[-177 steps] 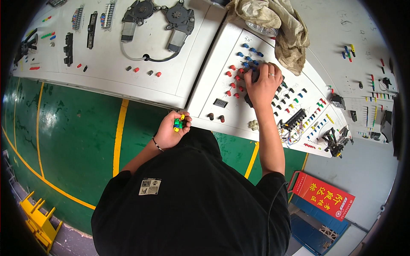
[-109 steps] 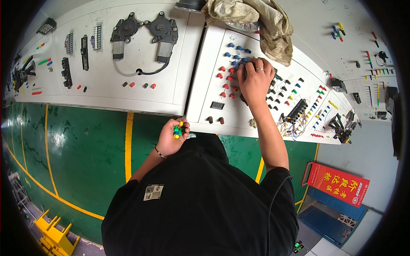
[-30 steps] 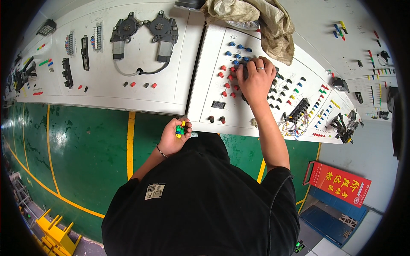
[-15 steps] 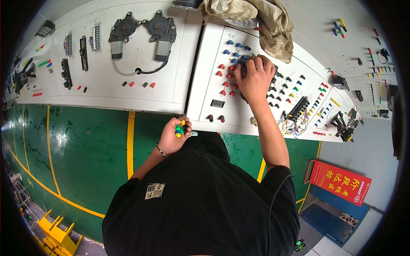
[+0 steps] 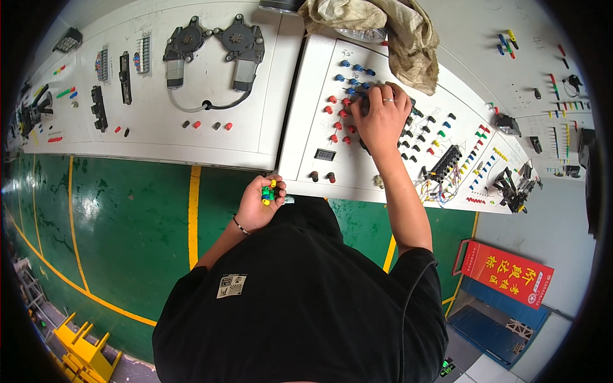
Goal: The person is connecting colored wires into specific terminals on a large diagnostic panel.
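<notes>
My left hand (image 5: pixel 253 205) is closed around several small green, yellow and blue plastic caps (image 5: pixel 269 193), beside the near edge of the white panel (image 5: pixel 300 167). Over that panel, my right hand (image 5: pixel 383 121) has its fingers curled on a dark part (image 5: pixel 364 106), which the hand mostly covers, so its kind does not show. Blue terminal posts (image 5: pixel 353 81) stand just beyond the fingers. Red terminal posts (image 5: pixel 336 126) are to the left of this hand, and black terminal posts (image 5: pixel 419 138) to its right.
A crumpled beige cloth (image 5: pixel 412 54) hangs over the panel's far edge. Two motors with grey housings (image 5: pixel 245 73) are mounted on the left panel. A wired black connector block (image 5: pixel 445 163) sits to the right. A small display (image 5: pixel 325 154) lies near the front.
</notes>
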The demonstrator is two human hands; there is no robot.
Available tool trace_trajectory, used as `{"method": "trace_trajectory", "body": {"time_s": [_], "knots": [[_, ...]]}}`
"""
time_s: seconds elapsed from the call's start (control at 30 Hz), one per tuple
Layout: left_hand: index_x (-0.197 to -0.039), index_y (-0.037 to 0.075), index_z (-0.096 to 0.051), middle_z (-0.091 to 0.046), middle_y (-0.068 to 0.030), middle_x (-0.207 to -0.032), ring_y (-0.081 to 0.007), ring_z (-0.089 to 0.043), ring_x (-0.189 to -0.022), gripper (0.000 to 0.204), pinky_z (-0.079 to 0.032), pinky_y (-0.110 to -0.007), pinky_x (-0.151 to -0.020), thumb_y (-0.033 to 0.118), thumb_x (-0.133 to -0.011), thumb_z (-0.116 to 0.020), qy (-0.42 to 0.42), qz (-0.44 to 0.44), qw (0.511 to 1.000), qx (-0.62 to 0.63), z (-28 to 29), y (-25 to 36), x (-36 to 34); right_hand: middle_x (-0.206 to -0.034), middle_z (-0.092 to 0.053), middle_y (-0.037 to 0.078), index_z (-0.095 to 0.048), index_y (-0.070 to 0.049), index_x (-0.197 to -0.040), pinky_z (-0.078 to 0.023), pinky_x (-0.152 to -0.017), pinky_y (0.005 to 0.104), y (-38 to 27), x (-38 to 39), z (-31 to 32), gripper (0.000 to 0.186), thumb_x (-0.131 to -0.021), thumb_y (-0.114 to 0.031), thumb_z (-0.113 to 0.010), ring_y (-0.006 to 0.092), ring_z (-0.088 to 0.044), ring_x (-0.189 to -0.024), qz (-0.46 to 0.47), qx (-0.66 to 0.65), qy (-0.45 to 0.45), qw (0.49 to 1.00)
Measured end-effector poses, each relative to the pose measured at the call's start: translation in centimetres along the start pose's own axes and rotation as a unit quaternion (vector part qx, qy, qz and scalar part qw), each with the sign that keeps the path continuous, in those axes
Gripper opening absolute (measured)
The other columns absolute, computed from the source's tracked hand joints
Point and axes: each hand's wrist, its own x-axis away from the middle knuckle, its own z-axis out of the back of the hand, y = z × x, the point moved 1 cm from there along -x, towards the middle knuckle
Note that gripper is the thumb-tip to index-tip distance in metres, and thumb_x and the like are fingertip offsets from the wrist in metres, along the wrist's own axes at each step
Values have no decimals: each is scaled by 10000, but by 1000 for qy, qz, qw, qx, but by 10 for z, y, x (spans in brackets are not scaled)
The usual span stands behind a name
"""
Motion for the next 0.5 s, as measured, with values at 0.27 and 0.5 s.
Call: {"method": "trace_trajectory", "body": {"time_s": [0.27,0.5], "knots": [[-983,19,-599,-600,-102,-901,-207,-559,-809,203,-481,-309,-732,158,-887,-487,-8,8,1000,11,1,-1,1,-944,-604,67,-634,-70,-829,-397,-907,487,3,1,-1,198,-703,-169,-751,308,-537,-1014,25,5,0,1000],[-986,25,-589,-599,-99,-909,-199,-560,-791,196,-486,-305,-722,152,-892,-474,0,14,1000,9,3,-2,3,-952,-632,57,-648,-67,-837,-402,-918,490,5,4,-2,153,-762,-177,-725,309,-548,-1059,23,10,-10,1000]]}}
